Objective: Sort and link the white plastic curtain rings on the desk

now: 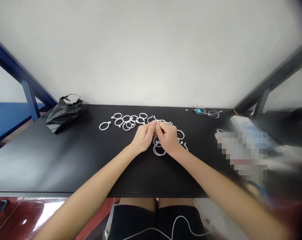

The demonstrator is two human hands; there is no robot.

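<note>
My left hand (144,136) and my right hand (166,134) meet above the desk, fingertips pinched together on a white plastic ring (151,118). Part of this ring shows just past my thumbs; my fingers cover the rest. Beneath and around my right hand lie several white rings (159,153), some with their ends apart, partly hidden by the hand. To the left of my hands is a loose group of white rings (126,119) that look closed, each with a small knob. One white ring (104,126) lies apart at the group's left end.
A crumpled black plastic bag (63,115) stands at the back left of the black desk (66,163). Eyeglasses (206,112) rest near the wall at the right. Further right are a white box (241,125) and a blurred-out item (242,156). A white cable (181,217) crosses my lap.
</note>
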